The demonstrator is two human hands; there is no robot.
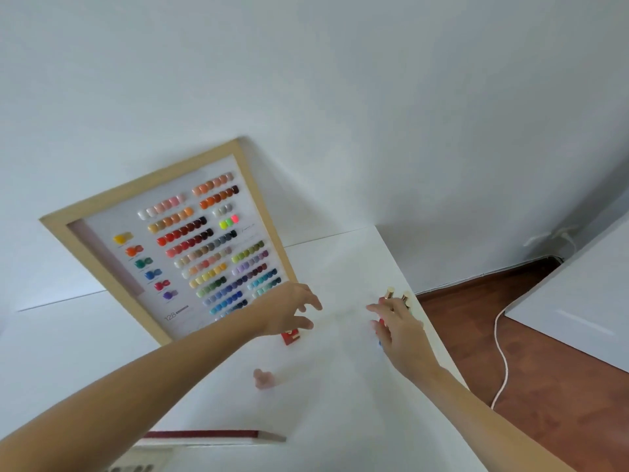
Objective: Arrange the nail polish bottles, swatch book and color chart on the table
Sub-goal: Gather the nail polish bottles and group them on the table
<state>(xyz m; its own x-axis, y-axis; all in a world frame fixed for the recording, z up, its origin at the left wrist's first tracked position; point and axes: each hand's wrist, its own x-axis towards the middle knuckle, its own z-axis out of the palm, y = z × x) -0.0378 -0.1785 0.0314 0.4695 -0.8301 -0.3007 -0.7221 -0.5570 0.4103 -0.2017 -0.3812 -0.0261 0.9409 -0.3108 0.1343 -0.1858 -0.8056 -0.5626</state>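
Observation:
A wood-framed color chart [190, 253] with rows of painted nail tips leans against the wall at the back of the white table [340, 386]. My left hand [289, 310] hovers over a red nail polish bottle [291, 336], fingers spread, holding nothing. My right hand [396, 323] is near the table's right edge, its fingers around a cluster of gold-capped nail polish bottles [396, 296]; how many it grips is hidden. A pale pink bottle [263, 378], blurred, lies on the table nearer me. The swatch book [211, 437], with a dark red edge, sits at the near edge.
The table's right edge [439, 338] drops to a brown wooden floor [544, 352], where a white cable [503, 362] runs. A second white surface [585, 301] stands at the far right. White walls rise behind the table.

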